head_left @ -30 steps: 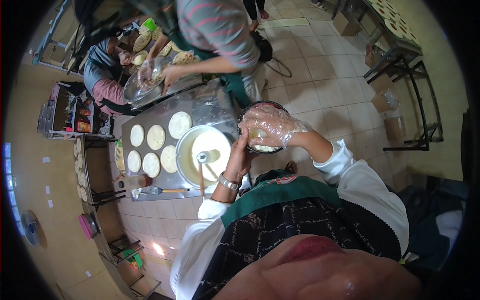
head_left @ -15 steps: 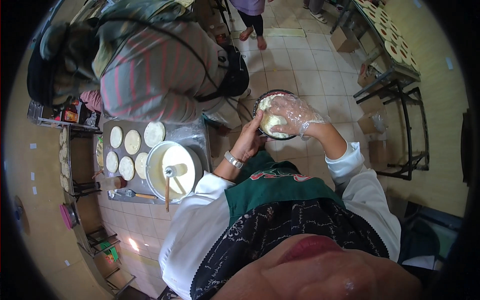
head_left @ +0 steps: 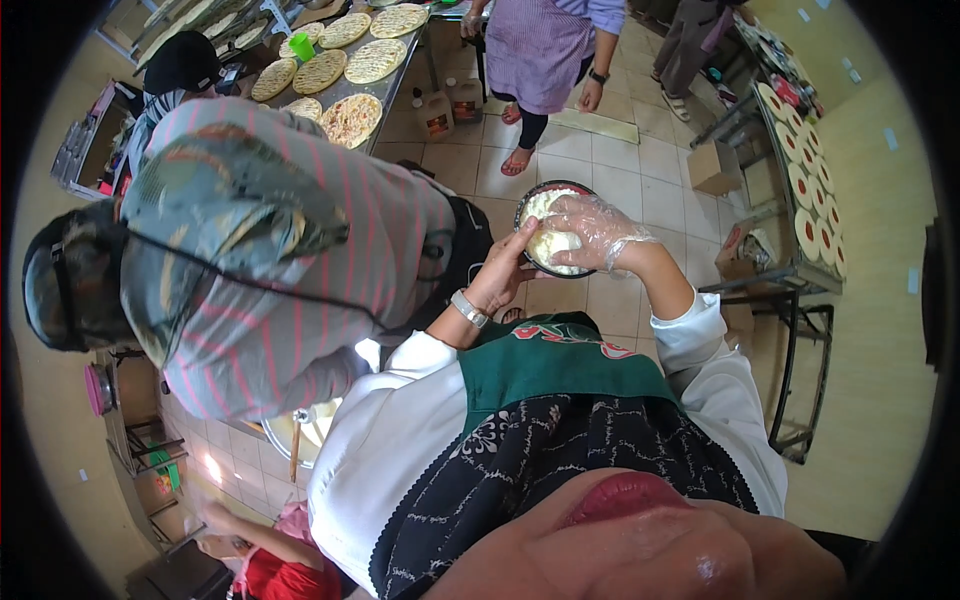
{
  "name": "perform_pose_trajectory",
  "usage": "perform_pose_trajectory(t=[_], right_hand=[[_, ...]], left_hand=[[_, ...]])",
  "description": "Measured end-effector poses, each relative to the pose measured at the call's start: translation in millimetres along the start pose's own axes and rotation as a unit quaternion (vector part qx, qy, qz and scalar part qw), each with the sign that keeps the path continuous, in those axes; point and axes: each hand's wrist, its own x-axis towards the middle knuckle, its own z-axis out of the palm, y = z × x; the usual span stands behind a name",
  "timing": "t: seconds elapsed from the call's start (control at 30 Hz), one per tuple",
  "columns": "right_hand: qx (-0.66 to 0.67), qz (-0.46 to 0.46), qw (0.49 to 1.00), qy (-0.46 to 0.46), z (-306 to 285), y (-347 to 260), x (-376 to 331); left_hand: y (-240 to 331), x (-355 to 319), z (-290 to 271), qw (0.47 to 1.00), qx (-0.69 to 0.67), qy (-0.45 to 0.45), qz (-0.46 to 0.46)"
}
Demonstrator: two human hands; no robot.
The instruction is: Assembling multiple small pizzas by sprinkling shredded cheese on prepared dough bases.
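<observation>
At the far left a person in a pink-and-grey striped top [head_left: 290, 260] bends over, hiding most of a metal tray [head_left: 300, 430] below. Above them a long table [head_left: 390, 85] carries round flat pizza bases [head_left: 373, 60]. Nearer the middle, the left hand [head_left: 500, 275], with a watch on its wrist, cups the near rim of a dark bowl [head_left: 530, 205], fingers curled against its side. The bowl is held up at chest height over the tiled floor [head_left: 640, 190] and holds pale shredded cheese [head_left: 552, 245]. The right hand [head_left: 595, 232], in a clear plastic glove, reaches into the bowl with fingers bent and closed on a clump of the cheese. Behind stands a person in a purple apron [head_left: 545, 45]. At the far right, a rack [head_left: 800, 190] holds sauced rounds.
</observation>
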Motion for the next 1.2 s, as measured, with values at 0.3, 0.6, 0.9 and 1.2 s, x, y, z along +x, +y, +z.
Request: perform_pose_trajectory(t=[0.3, 0.6, 0.9, 1.2], right_hand=[[-0.031, -0.140, 0.990, -0.007, -19.8, 104.8, 111.8], [-0.114, -0.324, 0.935, -0.083, -79.6, 195.7, 233.0], [-0.094, -0.393, 0.910, -0.095, -120.3, 251.5, 337.3], [-0.084, -0.435, 0.886, -0.138, -102.3, 248.0, 471.6]], left_hand=[[35.0, 92.4, -7.6, 0.987, -0.089, 0.094, 0.096], [83.2, 204.5, -11.4, 0.932, -0.181, 0.246, 0.198], [141.1, 296.0, -2.6, 0.859, -0.248, 0.344, 0.286], [188.9, 334.2, -76.3, 0.826, -0.251, 0.406, 0.300]])
